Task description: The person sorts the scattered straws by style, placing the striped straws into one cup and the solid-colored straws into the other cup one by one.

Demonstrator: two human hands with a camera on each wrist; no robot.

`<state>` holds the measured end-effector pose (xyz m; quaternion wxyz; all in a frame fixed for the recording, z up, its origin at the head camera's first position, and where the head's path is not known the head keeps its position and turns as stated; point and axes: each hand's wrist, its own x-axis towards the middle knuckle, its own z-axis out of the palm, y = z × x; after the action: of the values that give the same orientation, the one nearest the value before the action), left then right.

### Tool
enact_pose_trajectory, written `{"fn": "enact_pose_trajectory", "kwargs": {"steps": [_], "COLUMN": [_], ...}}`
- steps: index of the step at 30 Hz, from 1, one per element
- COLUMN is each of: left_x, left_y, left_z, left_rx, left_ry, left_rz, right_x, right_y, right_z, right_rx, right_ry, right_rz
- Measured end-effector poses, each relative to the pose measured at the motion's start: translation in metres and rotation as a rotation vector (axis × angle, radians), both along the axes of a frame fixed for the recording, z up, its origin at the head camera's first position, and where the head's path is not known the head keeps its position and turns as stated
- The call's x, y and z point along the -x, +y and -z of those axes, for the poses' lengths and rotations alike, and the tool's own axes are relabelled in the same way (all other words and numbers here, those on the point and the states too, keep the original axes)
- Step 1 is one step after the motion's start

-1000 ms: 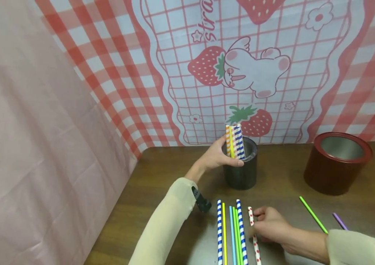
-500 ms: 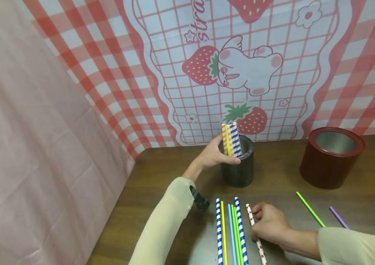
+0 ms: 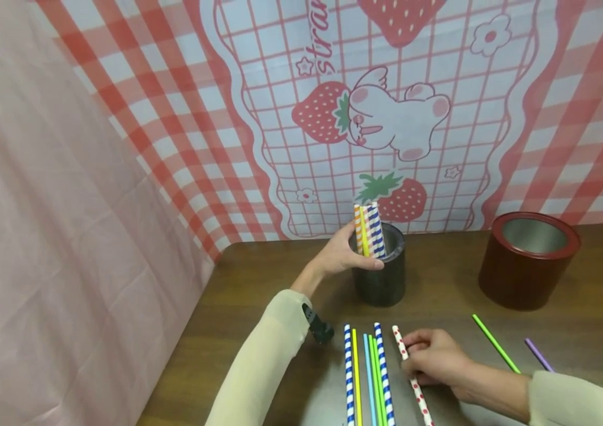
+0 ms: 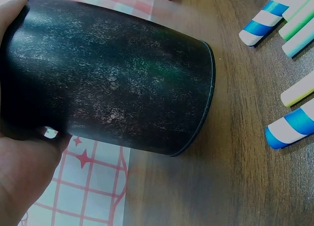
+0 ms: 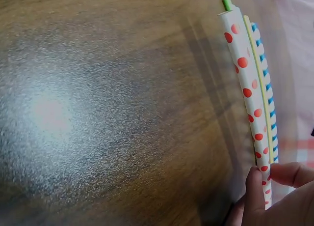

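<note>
A black can [image 3: 378, 287] stands upright at the back of the table. My left hand [image 3: 341, 251] grips it round the rim, thumb across the near side. Several paper straws [image 3: 371, 228], orange-striped, blue-striped and yellow among them, lean in the can toward that hand. The left wrist view shows the dark can wall [image 4: 117, 78] close up. My right hand [image 3: 437, 358] pinches a white straw with red dots [image 3: 399, 340] between thumb and fingers. In the right wrist view the dotted straw [image 5: 248, 88] runs up from the fingertips; whether it touches the table cannot be told.
Left of the dotted straw lie blue-striped [image 3: 349, 367], yellow [image 3: 357, 373], light blue [image 3: 368, 364] and green straws [image 3: 374, 367], roughly parallel. A green straw [image 3: 495, 343] and a purple straw [image 3: 538, 354] lie at the right. A dark red can [image 3: 525, 272] stands behind them.
The dotted straw has tilted, its near end swinging right, with my right hand at it. My left hand stays on the black can. The head view has shifted slightly.
</note>
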<state>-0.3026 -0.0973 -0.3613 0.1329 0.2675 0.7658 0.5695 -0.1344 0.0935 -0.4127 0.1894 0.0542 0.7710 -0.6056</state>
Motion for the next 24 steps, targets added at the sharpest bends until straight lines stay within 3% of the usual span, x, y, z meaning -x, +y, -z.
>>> {"fn": "enact_pose_trajectory", "kwargs": {"steps": [9, 19, 24], "left_x": [0.0, -0.002, -0.002], "left_y": [-0.001, -0.001, -0.001], "left_z": [0.001, 0.0, 0.002], "left_rx": [-0.006, -0.022, -0.008], "left_ry": [0.013, -0.02, -0.005], "left_rz": [0.015, -0.004, -0.011], "right_x": [0.011, 0.029, 0.041], "right_y": [0.013, 0.027, 0.038], "right_z": [-0.007, -0.045, -0.067], "right_rx": [0.151, 0.361, 0.503], "right_ry": [-0.074, -0.071, 0.008], "right_rz": [-0.012, -0.038, -0.014]}}
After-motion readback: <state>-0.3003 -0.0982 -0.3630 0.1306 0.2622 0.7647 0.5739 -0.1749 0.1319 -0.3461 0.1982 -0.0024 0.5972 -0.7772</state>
